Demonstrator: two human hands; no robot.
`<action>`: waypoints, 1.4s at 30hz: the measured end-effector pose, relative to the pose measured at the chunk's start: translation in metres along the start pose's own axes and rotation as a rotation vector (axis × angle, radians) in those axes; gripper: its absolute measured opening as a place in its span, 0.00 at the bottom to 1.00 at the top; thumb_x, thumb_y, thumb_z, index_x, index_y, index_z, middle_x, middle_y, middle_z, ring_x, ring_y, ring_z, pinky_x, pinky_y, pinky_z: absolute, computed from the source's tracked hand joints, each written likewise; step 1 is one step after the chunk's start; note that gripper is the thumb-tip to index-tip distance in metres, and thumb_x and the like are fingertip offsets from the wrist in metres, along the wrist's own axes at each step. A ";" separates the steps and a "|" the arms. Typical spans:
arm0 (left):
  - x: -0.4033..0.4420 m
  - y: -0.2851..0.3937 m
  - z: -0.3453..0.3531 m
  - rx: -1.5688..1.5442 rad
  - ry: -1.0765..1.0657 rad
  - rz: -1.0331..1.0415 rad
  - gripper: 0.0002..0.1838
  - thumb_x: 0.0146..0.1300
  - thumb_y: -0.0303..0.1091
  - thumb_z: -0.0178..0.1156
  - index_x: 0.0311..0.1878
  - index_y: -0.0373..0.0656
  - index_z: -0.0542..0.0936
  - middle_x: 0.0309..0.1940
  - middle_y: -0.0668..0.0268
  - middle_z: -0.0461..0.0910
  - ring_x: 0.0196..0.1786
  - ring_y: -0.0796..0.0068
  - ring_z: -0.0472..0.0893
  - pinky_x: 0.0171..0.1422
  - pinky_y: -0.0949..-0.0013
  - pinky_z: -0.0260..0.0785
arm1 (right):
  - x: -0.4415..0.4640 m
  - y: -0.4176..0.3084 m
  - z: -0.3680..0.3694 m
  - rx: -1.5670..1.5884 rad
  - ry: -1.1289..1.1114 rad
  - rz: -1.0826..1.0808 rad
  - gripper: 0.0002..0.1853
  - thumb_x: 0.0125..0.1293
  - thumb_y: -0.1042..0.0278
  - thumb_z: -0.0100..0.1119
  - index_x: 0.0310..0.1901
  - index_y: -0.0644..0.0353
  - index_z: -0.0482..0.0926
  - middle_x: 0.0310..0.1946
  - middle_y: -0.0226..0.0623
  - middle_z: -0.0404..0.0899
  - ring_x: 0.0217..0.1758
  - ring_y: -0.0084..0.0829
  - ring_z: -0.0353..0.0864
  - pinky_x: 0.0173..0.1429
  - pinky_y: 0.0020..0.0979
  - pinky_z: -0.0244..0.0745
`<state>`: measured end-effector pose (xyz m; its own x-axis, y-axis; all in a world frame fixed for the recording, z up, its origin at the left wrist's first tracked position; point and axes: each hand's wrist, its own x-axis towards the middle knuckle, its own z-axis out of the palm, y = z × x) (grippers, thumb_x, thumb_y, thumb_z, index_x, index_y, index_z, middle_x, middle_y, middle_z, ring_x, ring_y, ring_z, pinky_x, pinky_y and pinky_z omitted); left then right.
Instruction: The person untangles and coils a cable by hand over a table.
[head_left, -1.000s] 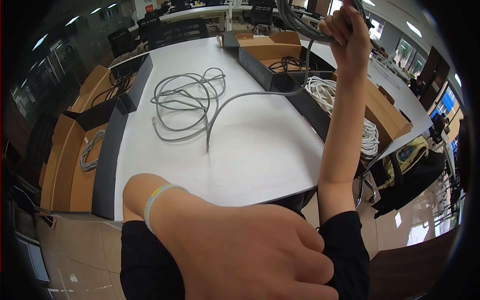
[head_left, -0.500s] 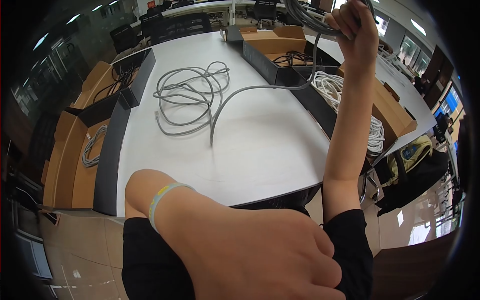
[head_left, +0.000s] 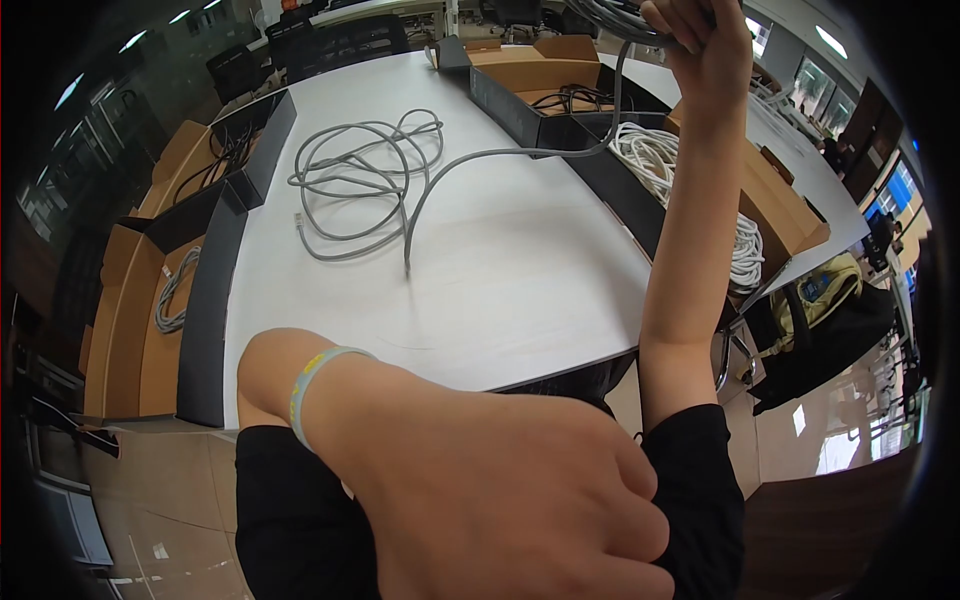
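My right hand is raised at the upper right, its fingers closed on a coiled grey cable. From that coil a strand hangs down and runs left across the white table. A looser tangle of grey cable lies on the table, with a clear plug at its left end. Close to the camera, my left hand is curled with its knuckles showing and a pale band at the wrist. Its fingertips, and anything in them, are hidden.
Open boxes on the left hold black cables and a grey cable bundle. On the right, boxes contain black cables and white cables. A black bag is beyond the white table's right edge.
The view has shifted slightly, so the table and boxes appear higher. Both hands stay closed; my right hand remains raised with the coil, now partly cut off by the top edge.
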<state>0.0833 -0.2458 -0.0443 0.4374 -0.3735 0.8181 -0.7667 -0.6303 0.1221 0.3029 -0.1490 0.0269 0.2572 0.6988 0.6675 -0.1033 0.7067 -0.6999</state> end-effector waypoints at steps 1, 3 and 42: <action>0.000 0.000 0.000 -0.007 -0.004 0.002 0.12 0.47 0.37 0.61 0.34 0.43 0.78 0.20 0.65 0.74 0.18 0.71 0.74 0.16 0.71 0.59 | 0.001 0.000 -0.001 -0.004 0.001 0.002 0.07 0.68 0.64 0.49 0.34 0.55 0.73 0.12 0.18 0.51 0.14 0.14 0.49 0.25 0.22 0.52; 0.001 -0.001 0.002 -0.018 -0.009 -0.001 0.12 0.46 0.37 0.61 0.34 0.43 0.77 0.20 0.65 0.74 0.18 0.71 0.74 0.16 0.71 0.59 | 0.003 -0.002 -0.006 -0.007 0.001 0.011 0.07 0.68 0.64 0.49 0.34 0.55 0.73 0.12 0.18 0.51 0.14 0.14 0.49 0.24 0.22 0.52; -0.068 -0.178 -0.055 -0.014 0.800 -0.946 0.45 0.66 0.66 0.32 0.68 0.30 0.47 0.62 0.53 0.63 0.61 0.62 0.68 0.65 0.63 0.61 | 0.006 -0.006 -0.017 -0.261 -0.099 0.085 0.07 0.67 0.64 0.51 0.37 0.57 0.75 0.13 0.18 0.52 0.14 0.14 0.50 0.23 0.22 0.51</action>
<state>0.1645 -0.0706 -0.0914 0.4159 0.7477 0.5177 -0.3132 -0.4167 0.8534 0.3211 -0.1511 0.0303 0.1618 0.7709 0.6161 0.1335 0.6015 -0.7877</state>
